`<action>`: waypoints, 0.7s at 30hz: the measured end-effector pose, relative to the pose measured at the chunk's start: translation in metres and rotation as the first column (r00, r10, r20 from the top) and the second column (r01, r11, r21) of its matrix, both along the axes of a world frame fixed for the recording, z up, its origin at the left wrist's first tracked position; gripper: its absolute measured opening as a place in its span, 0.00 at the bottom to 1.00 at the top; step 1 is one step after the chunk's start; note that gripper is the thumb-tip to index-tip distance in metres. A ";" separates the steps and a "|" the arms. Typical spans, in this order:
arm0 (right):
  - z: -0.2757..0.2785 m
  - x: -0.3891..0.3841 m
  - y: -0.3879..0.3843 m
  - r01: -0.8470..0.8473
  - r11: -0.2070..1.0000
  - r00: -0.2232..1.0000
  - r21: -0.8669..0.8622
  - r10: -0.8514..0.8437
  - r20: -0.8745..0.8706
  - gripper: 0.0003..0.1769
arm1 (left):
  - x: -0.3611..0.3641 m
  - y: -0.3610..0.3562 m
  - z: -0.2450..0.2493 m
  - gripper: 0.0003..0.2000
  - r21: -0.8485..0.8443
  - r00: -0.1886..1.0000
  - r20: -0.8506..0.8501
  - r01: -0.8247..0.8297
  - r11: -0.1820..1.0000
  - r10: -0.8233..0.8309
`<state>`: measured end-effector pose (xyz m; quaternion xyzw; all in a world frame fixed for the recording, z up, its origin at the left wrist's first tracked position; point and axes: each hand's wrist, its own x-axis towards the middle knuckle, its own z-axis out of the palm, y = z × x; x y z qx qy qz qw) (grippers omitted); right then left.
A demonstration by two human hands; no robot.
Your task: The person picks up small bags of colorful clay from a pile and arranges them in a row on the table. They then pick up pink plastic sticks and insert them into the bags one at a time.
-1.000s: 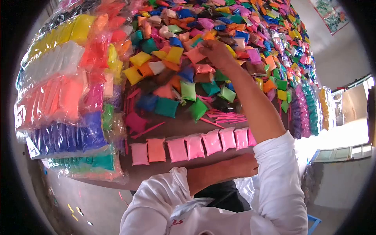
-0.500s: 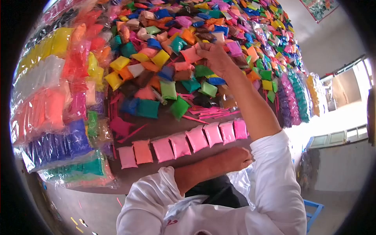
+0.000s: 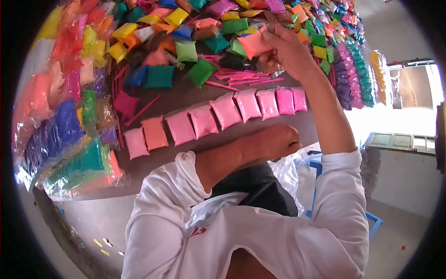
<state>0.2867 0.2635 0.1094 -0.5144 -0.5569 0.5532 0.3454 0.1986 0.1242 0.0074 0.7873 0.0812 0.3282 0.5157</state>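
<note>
My right hand (image 3: 289, 50) pinches a salmon-pink packet (image 3: 255, 43) by its edge, held above the near side of a heap of coloured packets (image 3: 209, 32). Below it, a row of small filled packets (image 3: 201, 121) runs across the table in pinks, with one orange-salmon packet (image 3: 154, 133) near the left end and magenta ones (image 3: 285, 101) at the right end. My left hand (image 3: 284, 140) is closed in a fist near the table's front edge, just below the right part of the row. Its fingers curl under, hiding whatever they may hold.
Clear bags of sorted packets (image 3: 69, 121) are stacked along the left side. Bright pink sticks (image 3: 246, 76) lie between heap and row, and a magenta packet (image 3: 125, 104) lies at left. More long bags (image 3: 355, 69) stand at right. A blue frame (image 3: 371, 223) is beside me.
My right hand has drawn back from the heap toward me, bringing the salmon-pink packet with it. The camera view has shifted, so the table appears higher. My left hand remains a fist.
</note>
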 end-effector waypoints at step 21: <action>-0.013 0.006 -0.054 -0.042 0.999 0.975 0.023 0.035 0.221 0.14 | 0.000 0.003 0.003 0.10 0.029 0.999 -0.040 -0.008 1.000 0.009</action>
